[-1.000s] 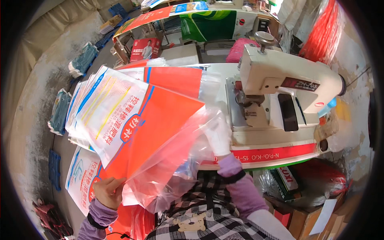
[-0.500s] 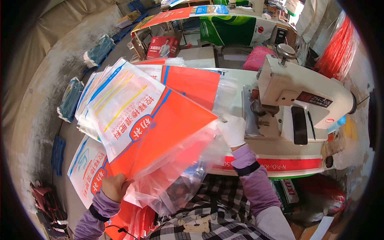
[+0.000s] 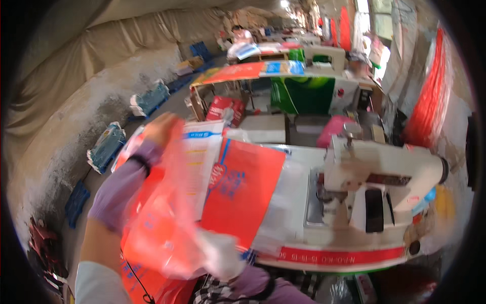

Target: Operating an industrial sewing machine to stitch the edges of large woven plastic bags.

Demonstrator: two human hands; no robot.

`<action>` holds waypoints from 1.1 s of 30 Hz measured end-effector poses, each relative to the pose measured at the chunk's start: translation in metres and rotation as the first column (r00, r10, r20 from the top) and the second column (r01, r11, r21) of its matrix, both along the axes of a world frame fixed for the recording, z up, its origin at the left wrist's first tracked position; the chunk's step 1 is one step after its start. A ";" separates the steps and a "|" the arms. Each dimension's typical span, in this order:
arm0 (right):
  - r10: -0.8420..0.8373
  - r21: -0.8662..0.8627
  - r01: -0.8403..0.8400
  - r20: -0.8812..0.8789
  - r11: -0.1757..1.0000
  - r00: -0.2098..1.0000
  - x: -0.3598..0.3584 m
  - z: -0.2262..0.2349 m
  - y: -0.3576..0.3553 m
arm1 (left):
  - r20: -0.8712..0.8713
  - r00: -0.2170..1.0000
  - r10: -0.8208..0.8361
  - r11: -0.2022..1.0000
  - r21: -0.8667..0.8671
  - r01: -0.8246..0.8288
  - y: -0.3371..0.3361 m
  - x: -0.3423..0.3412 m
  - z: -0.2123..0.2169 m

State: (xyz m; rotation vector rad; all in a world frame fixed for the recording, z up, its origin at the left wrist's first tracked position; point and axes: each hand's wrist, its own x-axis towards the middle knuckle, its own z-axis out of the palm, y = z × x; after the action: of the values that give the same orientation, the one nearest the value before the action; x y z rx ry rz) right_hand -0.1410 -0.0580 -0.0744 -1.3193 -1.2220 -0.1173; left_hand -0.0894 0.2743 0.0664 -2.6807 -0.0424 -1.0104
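Observation:
An orange-red printed bag with a clear plastic liner (image 3: 162, 228) hangs upright in front of me, blurred by motion. My bare left hand (image 3: 161, 129) is raised and closed on its upper edge. Low at the bag's right side, my right hand (image 3: 220, 256) in a white glove touches the liner; its fingers are smeared. Behind the held bag, a white-and-orange printed bag (image 3: 245, 187) lies on the white sewing table (image 3: 293, 207). More orange-red bags (image 3: 147, 283) are below, near my lap.
On the table's right stands a white sewing machine (image 3: 382, 172), with a dark phone (image 3: 374, 210) resting on it. Red strands (image 3: 430, 96) hang at the right. Blue-wrapped bundles (image 3: 107, 147) lie on the floor at left. Farther off, a person (image 3: 240, 43) is beside another table.
My left hand has risen from low left, lifting the bag's edge. My right hand has moved down and left, away from the machine. The view has tilted up, showing more of the room.

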 end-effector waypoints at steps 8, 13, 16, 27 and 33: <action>-0.565 -0.429 0.371 -0.665 0.824 0.488 0.023 -0.147 -0.199 | -0.408 0.558 -0.723 0.684 -0.307 0.662 -0.179 0.197 -0.168; -0.770 -0.505 0.588 -0.493 0.632 0.404 -0.001 -0.123 -0.229 | -0.393 0.331 -0.858 0.514 -0.651 0.559 -0.239 0.247 -0.239; -0.759 -0.697 0.613 0.152 0.372 0.633 0.003 -0.128 -0.244 | -0.350 0.416 -0.839 0.539 -0.634 0.555 -0.248 0.239 -0.251; -0.626 -0.545 0.308 -0.668 0.780 0.402 -0.020 -0.112 -0.242 | -0.385 0.552 -0.740 0.656 -0.232 0.718 -0.257 0.220 -0.249; -0.611 -0.502 0.390 -0.415 0.772 0.674 0.079 -0.110 -0.196 | -0.548 0.705 -0.449 0.788 0.129 0.602 -0.289 0.166 -0.200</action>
State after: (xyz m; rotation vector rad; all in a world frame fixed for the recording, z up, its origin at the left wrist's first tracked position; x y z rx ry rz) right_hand -0.0625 -0.2536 -0.1840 -1.8525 -0.3367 0.1129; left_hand 0.0767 -0.0144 -0.1335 -2.6052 0.9714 -0.3573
